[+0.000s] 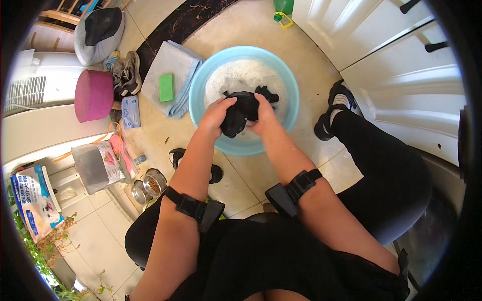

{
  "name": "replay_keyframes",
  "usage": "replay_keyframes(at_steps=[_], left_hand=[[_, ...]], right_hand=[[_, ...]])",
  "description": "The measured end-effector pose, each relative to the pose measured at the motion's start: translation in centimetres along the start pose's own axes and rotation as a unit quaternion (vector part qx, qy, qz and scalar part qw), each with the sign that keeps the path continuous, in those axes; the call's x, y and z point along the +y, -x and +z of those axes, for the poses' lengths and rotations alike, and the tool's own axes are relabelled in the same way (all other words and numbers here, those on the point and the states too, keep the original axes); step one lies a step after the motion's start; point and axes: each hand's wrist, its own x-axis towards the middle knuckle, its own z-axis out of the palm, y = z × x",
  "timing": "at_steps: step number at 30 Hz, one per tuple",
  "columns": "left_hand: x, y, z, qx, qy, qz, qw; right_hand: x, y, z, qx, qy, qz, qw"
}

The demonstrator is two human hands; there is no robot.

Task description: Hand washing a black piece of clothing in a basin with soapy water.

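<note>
A light blue round plastic basin (292, 101) stands on the tiled floor, with foamy water (241, 69) in it. Over the water, a wet, bunched black cloth (241, 111) is gripped at its left side by my left hand (217, 114) and at its right side by my right hand (263, 114). Part of the black fabric (268, 94) trails beyond my right fingers onto the foam. Left of the basin, a folded pale towel (150, 75) with a blue edge lies on the floor, bearing a green soap bar or sponge (166, 87). My fingertips on the cloth's underside are partly hidden.
White cabinet doors (406, 90) flank the right side. A green plastic bottle (283, 9) stands beyond the basin. To the left are a pink stool (94, 96), sneakers (130, 73), a wipes pack (130, 112) and metal pet bowls (153, 182). My shod feet are on both sides.
</note>
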Motion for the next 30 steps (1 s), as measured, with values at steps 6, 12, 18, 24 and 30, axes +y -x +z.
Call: replay_keyframes(at_steps=[6, 12, 18, 24, 30], left_hand=[[0.0, 1.8, 2.5, 0.072, -0.021, 0.074, 0.994], [0.3, 3.4, 3.3, 0.169, -0.099, 0.187, 0.963], [2.0, 3.7, 2.7, 0.268, -0.215, 0.268, 0.9], [4.3, 5.2, 3.1, 0.218, -0.078, 0.257, 0.938], [5.8, 8.6, 3.6, 0.148, -0.038, 0.191, 0.97]], right_hand=[[1.5, 4.2, 1.4, -0.2, -0.096, 0.016, 0.975], [3.0, 4.8, 1.2, -0.275, -0.101, -0.027, 0.956], [3.7, 5.2, 1.3, -0.213, -0.087, 0.015, 0.973], [3.8, 3.9, 0.3, -0.107, -0.249, 0.028, 0.962], [2.8, 4.1, 0.9, -0.223, -0.322, 0.02, 0.92]])
